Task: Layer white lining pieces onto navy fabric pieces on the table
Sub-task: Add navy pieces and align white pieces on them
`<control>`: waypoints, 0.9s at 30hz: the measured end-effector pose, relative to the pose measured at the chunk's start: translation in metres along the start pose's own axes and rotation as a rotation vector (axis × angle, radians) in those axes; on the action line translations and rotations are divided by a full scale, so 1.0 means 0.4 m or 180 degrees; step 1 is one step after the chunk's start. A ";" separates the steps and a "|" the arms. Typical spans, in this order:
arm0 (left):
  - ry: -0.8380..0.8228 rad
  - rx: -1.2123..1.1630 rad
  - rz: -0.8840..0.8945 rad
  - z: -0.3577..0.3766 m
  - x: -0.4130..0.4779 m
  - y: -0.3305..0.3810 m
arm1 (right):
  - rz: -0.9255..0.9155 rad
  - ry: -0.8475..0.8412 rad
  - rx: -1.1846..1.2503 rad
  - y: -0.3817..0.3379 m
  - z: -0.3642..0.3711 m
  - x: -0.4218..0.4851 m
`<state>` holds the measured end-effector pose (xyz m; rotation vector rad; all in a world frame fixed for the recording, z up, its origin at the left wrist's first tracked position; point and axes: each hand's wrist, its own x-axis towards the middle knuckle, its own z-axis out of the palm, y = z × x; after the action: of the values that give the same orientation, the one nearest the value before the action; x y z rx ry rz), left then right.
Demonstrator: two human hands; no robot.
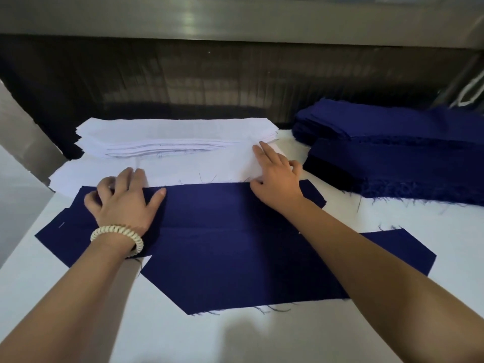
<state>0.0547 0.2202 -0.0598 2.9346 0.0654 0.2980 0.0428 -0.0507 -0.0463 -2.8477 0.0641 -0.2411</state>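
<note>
- spreading under everything, the white table runs from the near edge of the view to a dark wall below a grey metal ledge
- several flat navy fabric pieces lie overlapping at the middle of the table, and both forearms reach over them
- a thick stack of navy pieces with frayed edges sits at the far right of the table, apart from the flat ones
- a stack of white lining sits at the back centre, with pen lines on its top sheet
- a single white lining piece lies just in front of that stack, its near edge meeting the far edge of the farthest navy piece
- the right hand is on the right end of this lining piece, fingers straight on top and thumb at the near edge, pinching it; that end looks slightly raised
- the left hand is at the left end, fingers bent with their tips on the white cloth and thumb spread flat on the navy; whether it grips the lining cannot be told
- a cream coiled hair tie circles the left wrist
- loose navy threads trail from the near edge of the nearest navy piece
</note>
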 end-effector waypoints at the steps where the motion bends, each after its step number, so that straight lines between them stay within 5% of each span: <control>1: 0.0038 0.0025 0.0021 -0.002 0.001 -0.002 | -0.0035 0.0006 -0.0024 -0.001 -0.005 0.002; 12: 0.0501 0.0173 0.0197 -0.034 0.011 -0.016 | -0.0227 0.0443 -0.0243 0.010 -0.047 0.019; 17: 0.0597 0.0192 0.0244 -0.038 0.014 -0.024 | 0.0205 0.0295 0.0553 -0.002 -0.059 0.032; 27: 0.0704 0.0152 0.0348 -0.040 0.027 -0.035 | 0.0291 -0.0024 0.0881 -0.008 -0.073 0.053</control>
<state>0.0616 0.2374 -0.0451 2.9448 -0.0577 0.6455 0.0586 -0.0572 -0.0145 -2.5631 0.1471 -0.2026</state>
